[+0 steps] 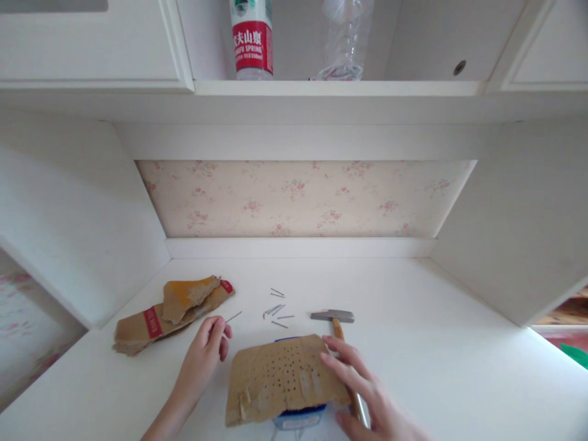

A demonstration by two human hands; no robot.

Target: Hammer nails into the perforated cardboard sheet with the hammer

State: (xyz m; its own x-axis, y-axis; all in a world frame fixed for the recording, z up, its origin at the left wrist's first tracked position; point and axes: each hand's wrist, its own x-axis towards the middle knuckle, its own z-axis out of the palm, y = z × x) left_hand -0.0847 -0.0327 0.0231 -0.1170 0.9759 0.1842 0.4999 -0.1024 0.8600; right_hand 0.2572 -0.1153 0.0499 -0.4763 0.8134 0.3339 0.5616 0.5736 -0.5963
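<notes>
My left hand (212,340) pinches a thin nail (234,316) between thumb and fingers, its tip pointing up and right. In front of me a piece of brown cardboard (257,367), punched with many small holes, lies over a blue plastic container (301,419) that shows only at its edges. My right hand (361,383) has its fingers apart, the fingertips resting on the cardboard's right side. Under that hand runs the wooden handle of a hammer (339,331), its metal head lying on the table. Several loose nails (274,309) are scattered beyond the cardboard.
Torn cardboard pieces (177,311) lie at the left on the white tabletop (413,343). White side panels (500,226) stand at both sides. Overhead, a shelf (340,88) holds a red-labelled water bottle (252,46) and a clear plastic bottle (346,43).
</notes>
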